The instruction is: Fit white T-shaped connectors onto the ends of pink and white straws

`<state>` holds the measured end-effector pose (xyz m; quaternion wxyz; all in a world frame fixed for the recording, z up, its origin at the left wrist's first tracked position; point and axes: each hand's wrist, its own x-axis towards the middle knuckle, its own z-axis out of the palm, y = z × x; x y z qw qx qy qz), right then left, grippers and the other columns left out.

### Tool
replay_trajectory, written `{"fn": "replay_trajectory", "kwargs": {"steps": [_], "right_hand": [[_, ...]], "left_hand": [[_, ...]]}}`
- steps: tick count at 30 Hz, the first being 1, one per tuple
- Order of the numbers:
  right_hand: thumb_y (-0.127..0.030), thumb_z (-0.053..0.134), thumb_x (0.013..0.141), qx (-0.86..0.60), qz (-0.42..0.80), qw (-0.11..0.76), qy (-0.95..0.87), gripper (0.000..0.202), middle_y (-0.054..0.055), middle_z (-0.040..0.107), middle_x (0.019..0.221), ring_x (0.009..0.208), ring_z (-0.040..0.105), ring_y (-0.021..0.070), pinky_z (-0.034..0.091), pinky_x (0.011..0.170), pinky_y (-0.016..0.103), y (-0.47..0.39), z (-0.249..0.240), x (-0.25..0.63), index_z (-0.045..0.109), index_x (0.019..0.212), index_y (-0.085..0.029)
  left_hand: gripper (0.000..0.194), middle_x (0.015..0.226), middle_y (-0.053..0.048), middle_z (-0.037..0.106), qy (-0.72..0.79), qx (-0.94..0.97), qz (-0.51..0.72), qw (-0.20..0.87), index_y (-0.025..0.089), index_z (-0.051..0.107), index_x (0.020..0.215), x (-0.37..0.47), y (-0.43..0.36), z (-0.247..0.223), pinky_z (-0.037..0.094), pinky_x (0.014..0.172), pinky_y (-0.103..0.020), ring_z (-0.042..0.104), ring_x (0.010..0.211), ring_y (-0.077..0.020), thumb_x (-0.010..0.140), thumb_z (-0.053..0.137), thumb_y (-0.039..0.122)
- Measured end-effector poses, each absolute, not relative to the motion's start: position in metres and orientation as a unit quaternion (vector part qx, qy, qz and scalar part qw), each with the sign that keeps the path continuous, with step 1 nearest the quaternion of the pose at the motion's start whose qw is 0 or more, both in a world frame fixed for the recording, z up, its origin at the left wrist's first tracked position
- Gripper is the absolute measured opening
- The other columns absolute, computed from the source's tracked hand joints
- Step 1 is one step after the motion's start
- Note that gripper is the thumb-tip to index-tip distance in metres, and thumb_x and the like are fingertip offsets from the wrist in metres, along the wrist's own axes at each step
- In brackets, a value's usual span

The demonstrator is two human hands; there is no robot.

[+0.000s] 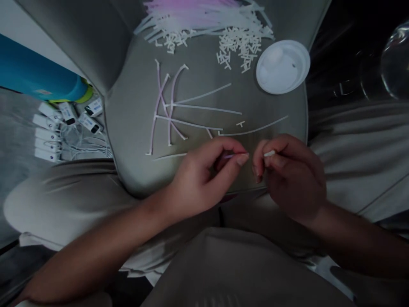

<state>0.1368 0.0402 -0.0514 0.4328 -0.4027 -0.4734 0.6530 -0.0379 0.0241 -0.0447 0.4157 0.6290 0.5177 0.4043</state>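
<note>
My left hand (212, 170) is pinched on a thin tube, whose purplish piece (228, 156) shows between thumb and fingers. In my right hand (292, 175), thumb and forefinger grip a small white connector (269, 153). A short gap separates the two hands. Just beyond them on the grey seat (134, 128) lie a loose T-shaped connector (241, 124) and a pale tube (258, 129) with a fitting at its left end. Farther left, several purplish tubes (159, 94) with white end fittings cross one another. A pale strip (171, 156) runs up to my left hand; whether it is the held tube is hidden.
At the back of the seat lie a heap of pale and pink tubes (198, 17) and a pile of white connectors (238, 44). A white bowl (283, 67) stands at the right edge. White boxes with cables (47, 138) and a blue object (35, 70) are at left.
</note>
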Motion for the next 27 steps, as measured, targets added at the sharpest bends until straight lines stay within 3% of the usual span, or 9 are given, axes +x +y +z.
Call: {"fn": "replay_trajectory", "kwargs": {"steps": [12,18,22,27], "right_hand": [[-0.018,0.05,0.1,-0.408,0.592,0.417,-0.557,0.024,-0.003,0.054,0.066,0.062,0.05,0.0128,0.042,0.057,0.03,0.037,-0.046,0.15,0.054,0.077,-0.024],[-0.029,0.054,0.102,-0.453,0.589,0.386,-0.547,0.023,-0.002,0.054,0.069,0.062,0.052,0.0139,0.044,0.054,0.03,0.036,-0.043,0.147,0.057,0.079,-0.026],[-0.026,0.054,0.102,-0.453,0.579,0.396,-0.55,0.022,-0.003,0.054,0.069,0.06,0.051,0.0122,0.044,0.051,0.027,0.036,-0.042,0.143,0.059,0.081,-0.026],[-0.031,0.056,0.101,-0.47,0.573,0.394,-0.543,0.021,-0.003,0.056,0.068,0.059,0.052,0.0135,0.045,0.054,0.03,0.035,-0.042,0.139,0.06,0.081,-0.028]], "left_hand": [[0.004,0.071,0.006,0.06,0.511,0.606,0.477,0.379,0.022,0.067,0.099,-0.013,0.011,-0.046,0.048,0.059,-0.02,0.055,0.06,-0.0055,0.096,0.065,0.019],[0.004,0.068,0.005,0.058,0.563,0.591,0.46,0.349,0.026,0.063,0.095,-0.01,0.009,-0.04,0.049,0.055,-0.026,0.054,0.058,-0.0092,0.099,0.064,0.027],[0.005,0.068,0.005,0.059,0.553,0.597,0.458,0.358,0.027,0.063,0.095,-0.011,0.007,-0.042,0.05,0.058,-0.028,0.057,0.061,-0.0094,0.097,0.067,0.028],[0.004,0.068,0.005,0.058,0.582,0.571,0.487,0.314,0.027,0.064,0.096,-0.012,0.007,-0.041,0.044,0.053,-0.029,0.054,0.059,-0.0094,0.099,0.064,0.029]]}}
